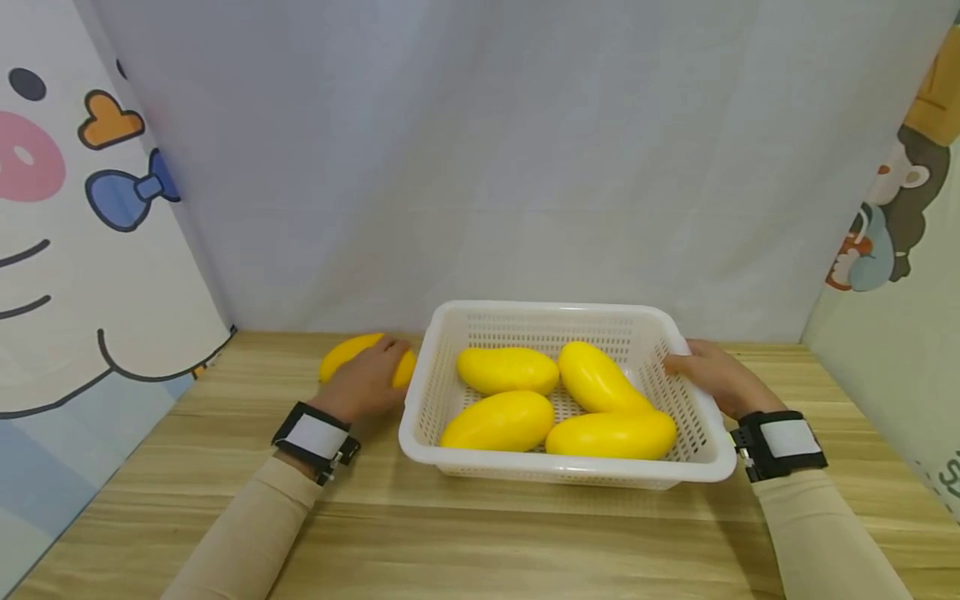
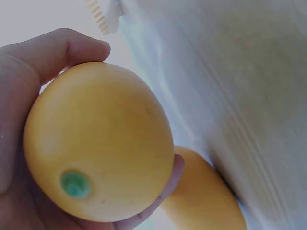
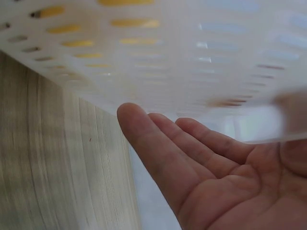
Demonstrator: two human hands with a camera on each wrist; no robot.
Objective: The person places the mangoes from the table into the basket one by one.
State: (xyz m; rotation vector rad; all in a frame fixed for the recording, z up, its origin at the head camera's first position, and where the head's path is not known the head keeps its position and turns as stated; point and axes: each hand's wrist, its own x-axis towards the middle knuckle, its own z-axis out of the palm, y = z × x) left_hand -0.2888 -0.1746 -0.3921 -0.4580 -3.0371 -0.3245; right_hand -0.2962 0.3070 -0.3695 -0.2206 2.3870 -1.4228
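Note:
My left hand (image 1: 365, 379) grips a yellow mango (image 2: 100, 139), whose green stem end faces the left wrist camera. Just beyond the fingers lies another mango (image 1: 345, 354), also partly visible in the left wrist view near the curtain. A white perforated plastic basket (image 1: 566, 468) sits to the right with several mangoes (image 1: 506, 421) inside. My right hand (image 1: 723, 375) holds the basket's right side, its thumb over the rim. In the right wrist view, the fingers (image 3: 158, 146) extend along the outside of the wall; the thumb is blurred.
A wood-grain table (image 1: 510, 550) lies beneath everything. At its far edge hangs a pale curtain (image 1: 525, 167). Cartoon-printed panels stand at the left (image 1: 97, 275) and right (image 1: 892, 333).

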